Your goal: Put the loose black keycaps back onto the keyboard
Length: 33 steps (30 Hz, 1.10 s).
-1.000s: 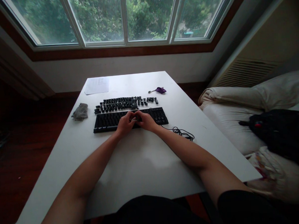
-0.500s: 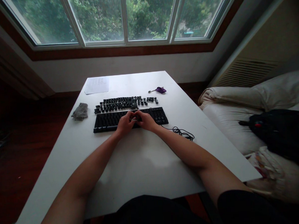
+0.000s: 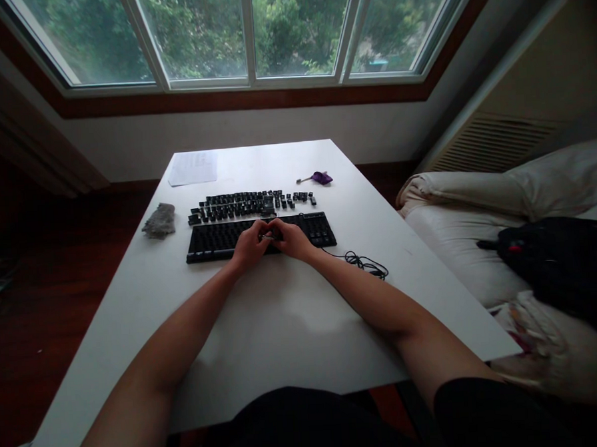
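A black keyboard (image 3: 214, 241) lies across the table, its keycaps off over much of the board as far as I can tell. Over its middle, my left hand (image 3: 250, 245) and my right hand (image 3: 290, 240) meet at the fingertips. Both are closed around a small, thin, shiny piece (image 3: 266, 236) that the fingers mostly cover; its kind does not show. Loose black keycaps (image 3: 237, 207) stand in rows just behind the keyboard. The coiled keyboard cable (image 3: 365, 263) rests to the right of my right hand.
On the white table (image 3: 284, 337) are a grey cloth (image 3: 159, 221) at left, paper sheets (image 3: 193, 169) at the back left and a small brush beside a purple item (image 3: 321, 177) at the back right. A sofa with a black bag (image 3: 555, 250) stands at the right.
My hands stay together over the keyboard, with hardly any movement. The view has shifted very slightly.
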Each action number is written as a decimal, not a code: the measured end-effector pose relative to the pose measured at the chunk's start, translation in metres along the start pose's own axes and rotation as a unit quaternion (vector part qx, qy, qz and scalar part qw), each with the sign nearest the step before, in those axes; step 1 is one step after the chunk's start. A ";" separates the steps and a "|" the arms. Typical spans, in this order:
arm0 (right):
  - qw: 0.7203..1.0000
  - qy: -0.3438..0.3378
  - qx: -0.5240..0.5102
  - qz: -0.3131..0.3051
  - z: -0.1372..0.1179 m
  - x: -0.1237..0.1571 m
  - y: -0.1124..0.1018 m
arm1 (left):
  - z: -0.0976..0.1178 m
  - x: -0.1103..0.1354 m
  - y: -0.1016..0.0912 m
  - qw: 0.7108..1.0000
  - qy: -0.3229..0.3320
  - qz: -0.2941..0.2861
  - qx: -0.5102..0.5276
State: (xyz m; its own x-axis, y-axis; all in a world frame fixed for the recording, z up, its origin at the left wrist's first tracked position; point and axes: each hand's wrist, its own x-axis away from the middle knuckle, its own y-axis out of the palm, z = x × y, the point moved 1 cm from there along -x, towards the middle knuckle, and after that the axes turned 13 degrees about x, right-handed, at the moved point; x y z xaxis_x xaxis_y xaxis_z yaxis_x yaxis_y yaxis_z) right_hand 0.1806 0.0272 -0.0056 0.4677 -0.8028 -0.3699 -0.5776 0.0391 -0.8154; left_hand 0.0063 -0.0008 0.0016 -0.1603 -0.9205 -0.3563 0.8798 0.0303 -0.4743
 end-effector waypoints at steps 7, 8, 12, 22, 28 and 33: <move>1.000 -0.002 -0.005 0.000 0.001 0.000 0.000 | 0.002 0.000 0.000 1.000 -0.004 0.000 0.000; 1.000 -0.003 -0.005 0.001 0.001 0.000 0.001 | 0.001 0.000 0.000 1.000 -0.003 0.000 0.000; 1.000 -0.007 -0.004 0.001 0.001 0.000 0.001 | -0.001 -0.001 0.001 1.000 -0.005 -0.005 -0.001; 1.000 -0.003 -0.005 -0.005 0.001 0.000 0.001 | -0.004 0.000 0.002 1.000 0.003 -0.003 -0.003; 1.000 -0.004 -0.007 -0.003 0.001 0.000 0.001 | -0.004 0.000 0.002 1.000 -0.001 -0.005 0.000; 1.000 -0.004 -0.005 -0.004 0.002 0.000 0.002 | -0.005 0.000 0.002 1.000 0.008 0.000 0.005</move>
State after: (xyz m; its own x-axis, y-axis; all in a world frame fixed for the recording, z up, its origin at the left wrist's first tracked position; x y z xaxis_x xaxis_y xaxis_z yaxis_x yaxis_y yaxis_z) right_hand 0.1808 0.0285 -0.0078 0.4781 -0.7979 -0.3670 -0.5802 0.0267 -0.8140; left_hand 0.0059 0.0018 -0.0036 -0.1671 -0.9144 -0.3687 0.8838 0.0268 -0.4670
